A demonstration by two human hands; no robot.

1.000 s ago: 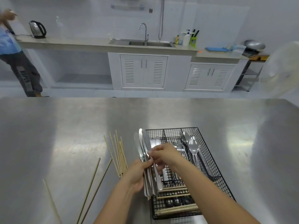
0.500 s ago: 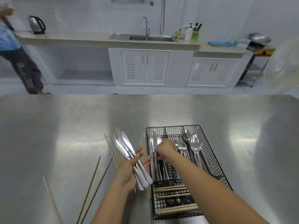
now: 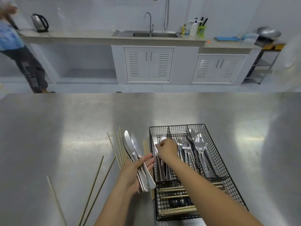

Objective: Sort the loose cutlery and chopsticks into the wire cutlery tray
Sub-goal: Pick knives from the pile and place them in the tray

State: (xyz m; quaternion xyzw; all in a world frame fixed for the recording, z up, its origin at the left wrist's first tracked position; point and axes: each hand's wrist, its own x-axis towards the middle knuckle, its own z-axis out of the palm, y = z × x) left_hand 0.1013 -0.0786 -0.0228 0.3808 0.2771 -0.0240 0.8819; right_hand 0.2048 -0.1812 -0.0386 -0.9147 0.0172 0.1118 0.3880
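Note:
A black wire cutlery tray (image 3: 231,183) stands on the steel table. Its left slot holds knives (image 3: 160,170), the middle slot forks (image 3: 184,147), the right slot spoons (image 3: 199,142), and the near cross slot chopsticks (image 3: 175,211). My right hand (image 3: 167,150) is over the left slot, fingers closed on a knife (image 3: 154,141) lying there. My left hand (image 3: 136,170), just left of the tray, grips a bundle of knives (image 3: 132,147) with blades pointing away. Loose wooden chopsticks (image 3: 118,147) lie under and beyond that hand.
Three long chopsticks (image 3: 96,181) lie scattered at the table's near left. Across the floor is a counter with a sink (image 3: 146,34), a kettle (image 3: 39,22) and white cabinets. A person (image 3: 19,51) stands at the far left.
My hands have separated: the left carried its knife bundle away to the left, and the right brought knives down into the tray's left slot.

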